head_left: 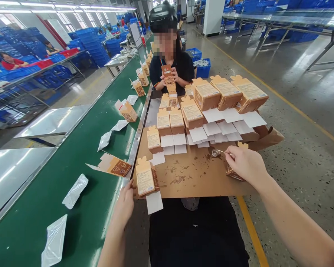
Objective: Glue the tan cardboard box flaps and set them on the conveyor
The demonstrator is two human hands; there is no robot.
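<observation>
My right hand point(243, 163) pinches a thin pale stick point(222, 151), its tip at a small round dish point(215, 152) on the cardboard sheet point(195, 181). Partly behind that hand stands a small carton point(233, 173). My left hand point(125, 200) is by the belt's edge, fingers loosely extended near the lower left corner of an upright tan carton point(145, 181); whether they touch it I cannot tell. This carton has its top tab up and a white flap point(154, 203) hanging toward me. Dark wet-looking spots mark the cardboard around the dish.
Rows of similar cartons point(193, 113) with white flaps stand at the back of the cardboard. On the left, a green conveyor belt point(83, 155) carries an open carton point(115, 165) and several clear plastic-wrapped pieces point(75, 191). Opposite me, a person point(171, 63) holds a carton.
</observation>
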